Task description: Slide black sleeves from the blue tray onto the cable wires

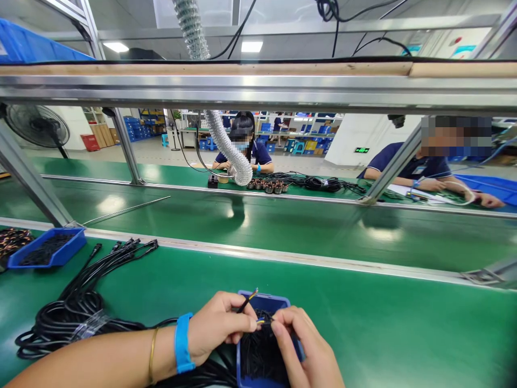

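Note:
My left hand [220,323], with a blue wristband, pinches black cables between thumb and fingers. One black cable end [244,306] points up with thin coloured wires bared at its tip. A second set of thin wires [262,320], blue and yellow, sticks out past my left thumb toward my right hand. My right hand [309,347] is closed in a pinch at these wires, on a small dark piece that looks like a short black tube. Right below both hands is a blue bin [239,358] holding many short black pieces [260,350].
A bundle of black cables [86,307] lies at left. Beyond it stand a blue tray [52,257] of black pieces and some copper-coloured parts [12,240]. A metal rail [258,256] borders a green conveyor [194,215]. Two people work across it, near a flexible duct [226,140].

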